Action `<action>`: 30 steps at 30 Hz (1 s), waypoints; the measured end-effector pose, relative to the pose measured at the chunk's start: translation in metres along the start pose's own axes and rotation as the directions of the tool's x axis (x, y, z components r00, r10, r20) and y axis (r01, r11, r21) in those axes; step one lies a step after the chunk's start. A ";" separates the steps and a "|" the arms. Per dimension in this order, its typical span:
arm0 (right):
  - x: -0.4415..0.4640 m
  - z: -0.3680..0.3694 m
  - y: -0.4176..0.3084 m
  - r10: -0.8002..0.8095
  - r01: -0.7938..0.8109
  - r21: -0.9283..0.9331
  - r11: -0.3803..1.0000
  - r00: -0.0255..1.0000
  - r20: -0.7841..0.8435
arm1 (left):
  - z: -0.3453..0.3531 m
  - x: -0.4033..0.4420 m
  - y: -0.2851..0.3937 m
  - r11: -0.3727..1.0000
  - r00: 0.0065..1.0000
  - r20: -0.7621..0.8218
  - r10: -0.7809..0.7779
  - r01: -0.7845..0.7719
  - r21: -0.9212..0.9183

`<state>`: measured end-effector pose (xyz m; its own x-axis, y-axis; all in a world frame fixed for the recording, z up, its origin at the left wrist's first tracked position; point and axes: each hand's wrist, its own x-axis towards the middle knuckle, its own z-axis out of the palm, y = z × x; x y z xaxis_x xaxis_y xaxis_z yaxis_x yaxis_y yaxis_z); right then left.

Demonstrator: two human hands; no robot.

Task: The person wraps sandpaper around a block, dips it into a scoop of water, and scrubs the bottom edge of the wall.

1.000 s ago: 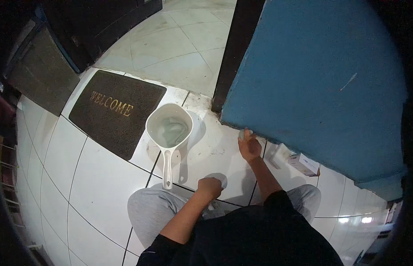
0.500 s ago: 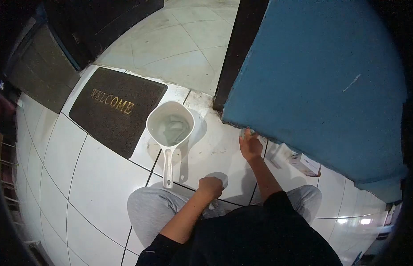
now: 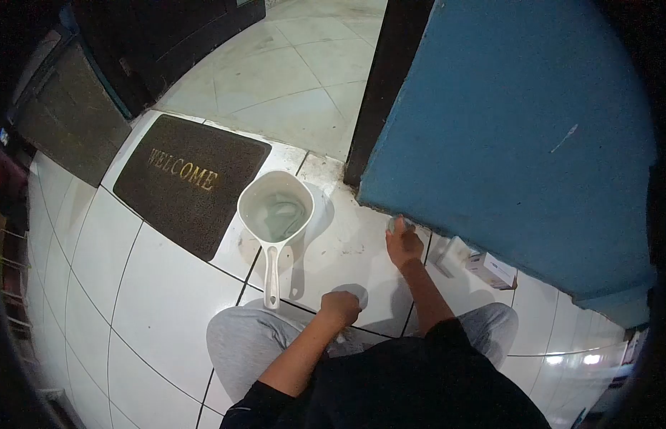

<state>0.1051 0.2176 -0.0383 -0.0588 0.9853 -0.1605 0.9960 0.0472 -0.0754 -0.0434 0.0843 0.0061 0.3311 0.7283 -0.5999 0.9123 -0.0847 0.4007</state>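
My right hand is at the foot of the blue wall, its fingers closed over a small pale grey-green thing against the wall's lower edge. What kind of thing it is does not show clearly. My left hand is curled into a fist above the floor in front of my lap; whatever it may hold is hidden. A white long-handled water dipper stands on the tiles ahead of the left hand. Inside it are water and a greyish, soft-looking shape.
A dark doormat reading WELCOME lies left of the dipper, by the open doorway. Right of my right hand, a small white box and a pale flat piece rest along the wall. A dark door frame borders the wall.
My right hand and the small thing in it have shifted slightly along the wall's foot. The left fist and the dipper stay in place; the view has tilted slightly.
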 end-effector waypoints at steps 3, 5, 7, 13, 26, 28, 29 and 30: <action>-0.015 0.001 -0.002 0.035 -0.038 -0.096 0.995 0.999 -0.034 | 0.000 0.001 0.001 1.000 0.999 0.048 -0.018 0.018 -0.001; -0.004 0.014 0.001 0.018 -0.023 -0.109 0.994 0.999 -0.050 | 0.003 0.005 0.001 1.000 0.998 0.065 -0.008 0.008 -0.003; 0.007 0.013 0.000 -0.002 -0.007 -0.125 0.992 0.998 -0.068 | 0.000 0.004 0.003 1.000 0.998 0.059 -0.018 0.018 0.003; 0.016 0.011 0.001 -0.051 0.046 -0.047 0.998 0.994 -0.101 | -0.004 -0.001 0.001 1.000 0.999 0.030 -0.015 0.015 0.012; 0.018 0.005 0.001 -0.058 0.059 0.032 0.998 0.997 -0.045 | 0.003 0.003 -0.001 1.000 1.000 -0.001 -0.014 0.014 -0.015; 0.006 0.013 0.005 -0.100 0.102 0.027 0.994 0.992 -0.072 | 0.001 0.001 -0.001 1.000 1.000 0.000 -0.007 0.007 -0.009; -0.006 0.018 0.007 -0.080 0.080 -0.002 0.997 0.994 -0.072 | 0.000 0.000 -0.001 1.000 1.000 0.007 0.001 -0.001 -0.007; -0.012 0.015 0.006 -0.068 0.067 -0.018 0.998 0.995 -0.068 | 0.000 0.000 0.000 1.000 1.000 0.010 0.002 -0.002 -0.010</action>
<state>0.1104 0.2039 -0.0516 -0.1216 0.9887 -0.0877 0.9909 0.1158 -0.0683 -0.0432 0.0843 0.0055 0.3354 0.7210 -0.6064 0.9092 -0.0793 0.4087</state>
